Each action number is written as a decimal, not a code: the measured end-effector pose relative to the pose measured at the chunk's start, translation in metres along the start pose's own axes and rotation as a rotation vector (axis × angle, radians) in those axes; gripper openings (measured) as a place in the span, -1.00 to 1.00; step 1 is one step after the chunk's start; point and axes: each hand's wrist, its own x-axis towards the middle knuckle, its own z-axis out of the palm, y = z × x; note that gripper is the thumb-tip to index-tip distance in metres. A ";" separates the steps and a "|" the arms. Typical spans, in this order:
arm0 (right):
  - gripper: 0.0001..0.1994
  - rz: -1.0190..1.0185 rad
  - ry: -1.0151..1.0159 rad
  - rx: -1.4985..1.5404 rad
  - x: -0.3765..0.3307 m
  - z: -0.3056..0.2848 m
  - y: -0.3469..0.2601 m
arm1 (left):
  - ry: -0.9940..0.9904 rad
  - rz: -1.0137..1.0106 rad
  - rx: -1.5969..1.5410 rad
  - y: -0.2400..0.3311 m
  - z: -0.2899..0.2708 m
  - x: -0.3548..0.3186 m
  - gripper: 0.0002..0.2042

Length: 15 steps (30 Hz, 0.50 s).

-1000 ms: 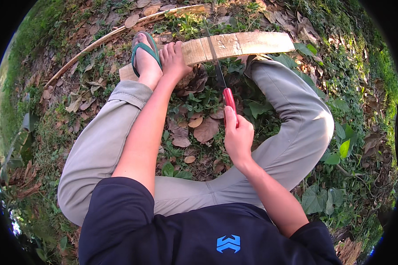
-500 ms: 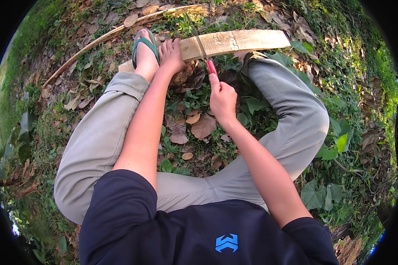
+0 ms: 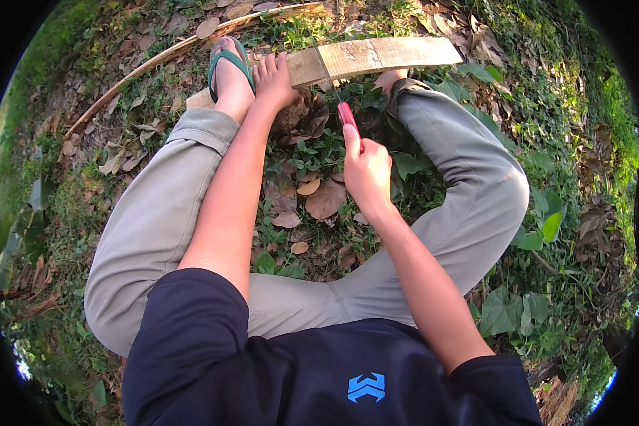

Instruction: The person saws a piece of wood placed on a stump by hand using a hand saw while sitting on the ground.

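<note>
A wooden plank (image 3: 376,57) is pressed down by the left hand (image 3: 273,78); a red-handled saw (image 3: 348,117), seemingly cutting it, is gripped by the right hand (image 3: 368,170).

Green flip-flop (image 3: 228,62) on foot at top left, long thin curved stick (image 3: 156,62) lying beyond it, dry brown leaves (image 3: 319,199) betw. the khaki-trousered legs (image 3: 149,220), broad green leaves (image 3: 508,309) lower right, grassy ground (image 3: 50,92) w/ leaf litter all round.
</note>
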 end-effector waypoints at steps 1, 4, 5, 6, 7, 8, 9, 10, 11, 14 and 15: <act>-0.32 0.020 -0.003 -0.005 0.014 0.002 -0.004 | 0.014 -0.025 0.003 0.001 0.001 0.001 0.23; -0.35 0.033 -0.078 -0.041 0.037 -0.010 -0.024 | 0.089 -0.077 0.002 -0.005 0.005 0.009 0.30; -0.35 0.026 -0.104 -0.059 0.040 -0.016 -0.022 | 0.094 -0.087 0.005 -0.005 0.010 0.009 0.31; -0.34 0.016 -0.130 -0.078 0.042 -0.021 -0.020 | 0.101 -0.099 0.007 -0.003 0.013 0.004 0.31; -0.35 -0.015 -0.125 -0.065 0.039 -0.020 -0.013 | 0.108 -0.111 0.009 -0.002 0.015 -0.001 0.32; -0.35 -0.010 -0.129 -0.045 0.034 -0.019 -0.011 | 0.165 -0.093 0.027 -0.002 0.014 -0.008 0.28; -0.35 -0.005 -0.133 -0.025 0.032 -0.018 -0.011 | 0.160 -0.082 -0.006 -0.002 0.010 -0.005 0.26; -0.36 -0.008 -0.132 -0.023 0.032 -0.017 -0.011 | 0.155 -0.070 -0.038 -0.001 0.005 -0.001 0.23; -0.37 -0.016 -0.136 -0.030 0.028 -0.014 -0.014 | 0.145 -0.055 -0.058 -0.006 0.003 0.003 0.20; -0.39 -0.023 -0.168 -0.036 0.019 -0.016 -0.016 | 0.261 -0.029 -0.056 -0.008 0.008 -0.002 0.04; -0.39 -0.026 -0.189 -0.039 0.018 -0.019 -0.017 | 0.272 -0.017 -0.062 -0.007 0.008 -0.002 0.01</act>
